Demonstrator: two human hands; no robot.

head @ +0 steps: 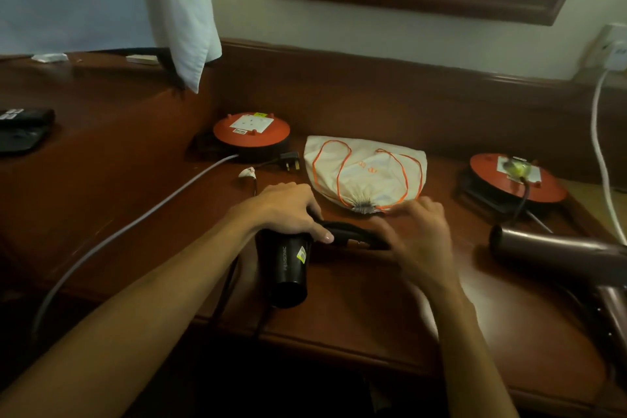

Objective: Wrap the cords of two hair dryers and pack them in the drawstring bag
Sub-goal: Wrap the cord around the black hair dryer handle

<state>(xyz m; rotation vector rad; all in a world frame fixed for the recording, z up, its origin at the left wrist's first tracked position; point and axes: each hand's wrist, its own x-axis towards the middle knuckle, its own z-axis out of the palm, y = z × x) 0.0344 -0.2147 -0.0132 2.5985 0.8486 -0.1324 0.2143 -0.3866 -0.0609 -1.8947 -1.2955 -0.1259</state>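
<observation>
Brown desk (356, 316): dark polished wood carries everything in your head view, its near edge running below your forearms.
Black dryer (288, 268): it lies near the middle of the desk, barrel pointing toward you, handle stretching right.
Left hand (288, 210): your fingers curl over the far end of the black dryer's body, thumb laid along where the handle joins.
Right hand (420, 234): it sits at the handle's right end, blurred; you cannot tell whether the fingers close on the handle or only hover there.
Drawstring bag (364, 168): white cloth with orange cords, lying flat just beyond your hands, gathered mouth toward you.
Second dryer (556, 254): a brown one rests at the right, well apart from the black one.
Black cord (234, 282): it drops from the black dryer over the near edge.
Plug (288, 159): it lies left of the bag, beside the left orange reel (251, 132).
Right reel (515, 180): it sits far right, beyond the brown dryer.
</observation>
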